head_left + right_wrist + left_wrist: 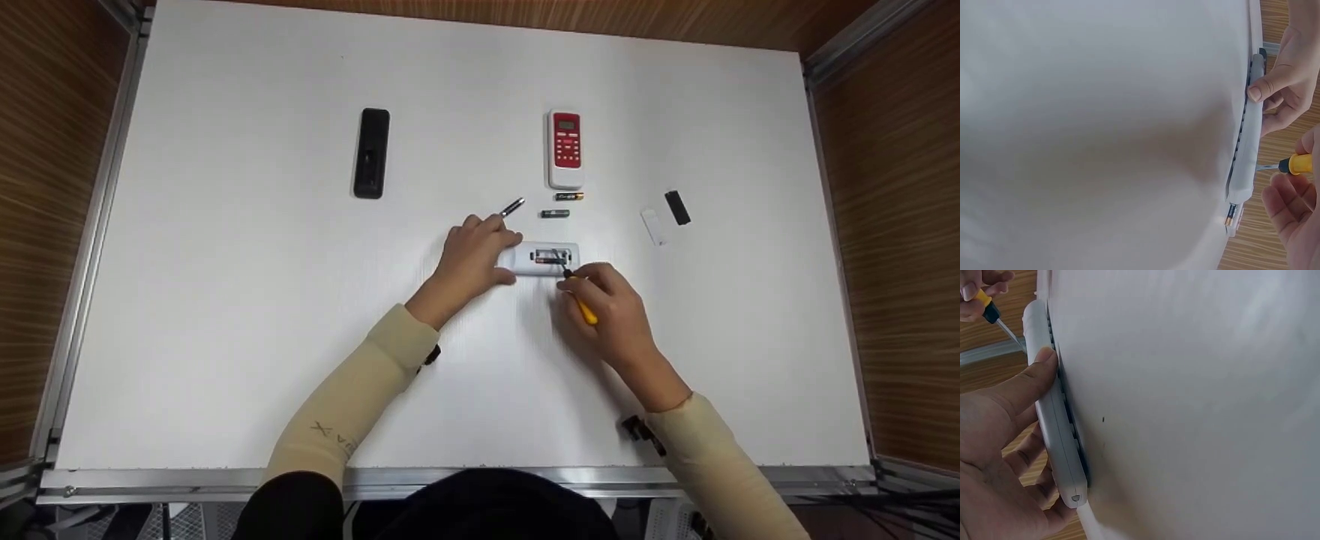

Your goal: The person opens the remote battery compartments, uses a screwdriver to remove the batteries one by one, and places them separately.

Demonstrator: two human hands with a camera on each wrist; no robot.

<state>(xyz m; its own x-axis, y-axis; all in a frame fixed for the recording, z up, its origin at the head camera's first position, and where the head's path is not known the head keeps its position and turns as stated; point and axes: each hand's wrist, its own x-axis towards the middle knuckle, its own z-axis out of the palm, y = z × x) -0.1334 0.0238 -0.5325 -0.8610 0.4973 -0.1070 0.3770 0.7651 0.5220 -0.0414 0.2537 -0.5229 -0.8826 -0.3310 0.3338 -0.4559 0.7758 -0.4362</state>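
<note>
Head view lets us see the white remote (523,259) lying on its front on the counter (225,300), with its back up and its battery slot (541,253) bare. Our left hand (476,251) holds one end of it, thumb on the near side and fingers on the far side, spread just as wide as the remote. Our right hand (611,307) has its thumb and fingers bent close around the yellow handle of a screwdriver (586,310), and the thin metal part reaches into the slot, where a battery (547,261) lies. We cannot tell if the tip touches that battery. It looks like we are trying to lift it out, so we should slip the tip under one end of it. If one end sits on a spring, that end may be easiest, since a spring can squash a bit. We should tip the handle gently and push up slowly, because a hard poke could bend the metal bits or scratch the battery. The left hand should press the remote flat so it does not slide, with its fingers well clear of the tip in case it slips. The battery might pop up and roll, so small pushes are best. Two loose batteries (569,196) lie just past the remote, near the red and white remote (565,150), so we should not bump them.
</note>
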